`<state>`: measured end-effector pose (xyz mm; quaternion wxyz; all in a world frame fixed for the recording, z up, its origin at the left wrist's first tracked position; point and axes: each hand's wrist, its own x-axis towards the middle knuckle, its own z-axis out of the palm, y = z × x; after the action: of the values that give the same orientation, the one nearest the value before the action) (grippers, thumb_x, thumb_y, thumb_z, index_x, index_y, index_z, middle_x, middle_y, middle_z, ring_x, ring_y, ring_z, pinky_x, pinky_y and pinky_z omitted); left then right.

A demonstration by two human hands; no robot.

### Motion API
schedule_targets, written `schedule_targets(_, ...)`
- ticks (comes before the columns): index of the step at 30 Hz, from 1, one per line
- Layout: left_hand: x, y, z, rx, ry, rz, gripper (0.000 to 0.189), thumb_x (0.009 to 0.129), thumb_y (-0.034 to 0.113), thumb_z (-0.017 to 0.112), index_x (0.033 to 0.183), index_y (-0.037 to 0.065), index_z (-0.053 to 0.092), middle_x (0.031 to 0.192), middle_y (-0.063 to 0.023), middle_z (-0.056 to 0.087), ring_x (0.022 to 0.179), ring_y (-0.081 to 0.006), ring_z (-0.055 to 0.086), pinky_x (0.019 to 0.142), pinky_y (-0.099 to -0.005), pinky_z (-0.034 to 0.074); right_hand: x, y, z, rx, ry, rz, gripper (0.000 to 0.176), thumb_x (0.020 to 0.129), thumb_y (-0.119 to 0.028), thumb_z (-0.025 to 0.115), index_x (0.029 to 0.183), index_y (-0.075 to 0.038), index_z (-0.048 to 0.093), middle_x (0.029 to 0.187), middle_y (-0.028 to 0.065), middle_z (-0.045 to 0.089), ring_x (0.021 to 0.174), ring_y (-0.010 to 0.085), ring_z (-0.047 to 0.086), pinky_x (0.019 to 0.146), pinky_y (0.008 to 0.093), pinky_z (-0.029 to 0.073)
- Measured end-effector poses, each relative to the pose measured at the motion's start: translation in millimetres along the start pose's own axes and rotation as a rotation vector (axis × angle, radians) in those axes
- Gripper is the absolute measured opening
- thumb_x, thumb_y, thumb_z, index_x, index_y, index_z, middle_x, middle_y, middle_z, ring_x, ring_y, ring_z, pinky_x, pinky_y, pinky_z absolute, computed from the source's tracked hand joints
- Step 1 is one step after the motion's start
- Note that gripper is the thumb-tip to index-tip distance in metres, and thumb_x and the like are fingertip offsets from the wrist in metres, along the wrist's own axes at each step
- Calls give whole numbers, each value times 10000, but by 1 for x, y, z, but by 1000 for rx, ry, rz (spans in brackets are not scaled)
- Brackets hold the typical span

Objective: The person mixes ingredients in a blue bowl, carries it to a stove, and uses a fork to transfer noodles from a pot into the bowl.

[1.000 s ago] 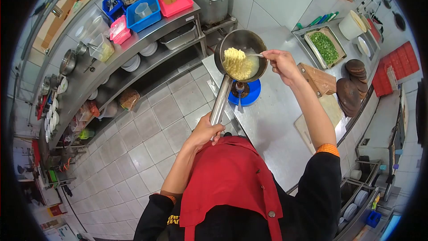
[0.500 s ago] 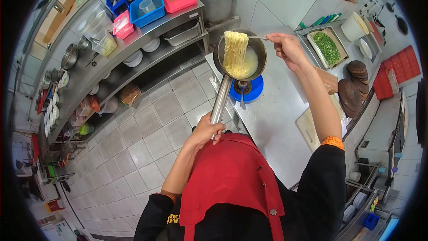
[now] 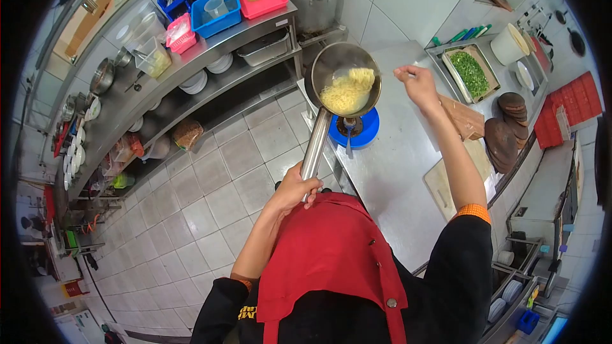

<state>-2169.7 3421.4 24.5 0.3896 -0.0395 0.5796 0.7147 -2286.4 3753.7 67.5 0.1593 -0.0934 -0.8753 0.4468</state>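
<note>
My left hand [image 3: 299, 186] is wrapped round the long metal handle of a saucepan [image 3: 333, 57]. Yellow noodles [image 3: 344, 95] lie in cloudy liquid inside the pan, with a small clump raised at its right side. To the right of the rim, my right hand [image 3: 417, 84] is closed on a thin metal utensil, whose working end is hidden by the noodles or too blurred to make out. Partly beneath the pan, a blue dish [image 3: 366, 132] on the steel counter holds dark sauce and a metal piece of cutlery [image 3: 349, 137].
A tray of chopped greens [image 3: 468, 73] stands on the right, near a wooden block [image 3: 462, 118], a cutting board [image 3: 446, 175] and stacked dark brown plates [image 3: 500, 140]. Steel shelving [image 3: 210, 48] with baskets runs along the left. A big stockpot [image 3: 309, 0] stands behind.
The long hanging bundle of noodles has come down into the pan, leaving a smaller clump raised at the right. My right hand has moved slightly right and down. My left hand keeps its hold.
</note>
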Motion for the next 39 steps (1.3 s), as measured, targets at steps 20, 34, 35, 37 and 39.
schedule_targets(20, 3, 2, 8, 31, -38, 16, 383, 782, -20, 569, 1128, -18, 403, 608, -57, 505, 429, -119, 501, 321, -257, 374, -34, -15, 68, 231, -154, 250, 236, 818, -197, 630, 901, 15, 689, 794, 135, 673, 742, 195, 621, 699, 317, 471)
schedule_targets(34, 1, 0, 7, 17, -27, 21, 324, 789, -10, 579, 1064, -4, 407, 604, -56, 498, 429, -116, 495, 322, -258, 377, -28, -39, 22, 802, -207, 533, 173, 902, -91, 537, 1005, 36, 593, 626, -70, 393, 471, 17, 284, 393, 192, 204)
schedule_targets(35, 2, -1, 6, 14, -22, 19, 312, 789, -9, 582, 1048, 0, 408, 602, -56, 496, 430, -115, 493, 322, -257, 376, -27, -38, 18, 801, -192, 512, 162, 899, -85, 537, 992, 32, 598, 647, -58, 434, 473, 19, 296, 396, 193, 210)
schedule_targets(37, 2, -2, 5, 10, -22, 17, 306, 789, -8, 585, 1038, 1, 407, 600, -55, 493, 429, -114, 491, 323, -256, 375, -25, -41, 10, 802, -173, 494, 151, 895, -79, 537, 978, 29, 602, 667, -46, 474, 475, 20, 308, 400, 195, 217)
schedule_targets(39, 1, -2, 6, 4, -22, 14, 300, 788, -7, 587, 1027, 3, 407, 598, -54, 490, 429, -114, 489, 323, -256, 373, -24, -45, 2, 767, -154, 468, 163, 911, -106, 531, 991, 21, 594, 626, -74, 371, 479, 18, 269, 397, 188, 207)
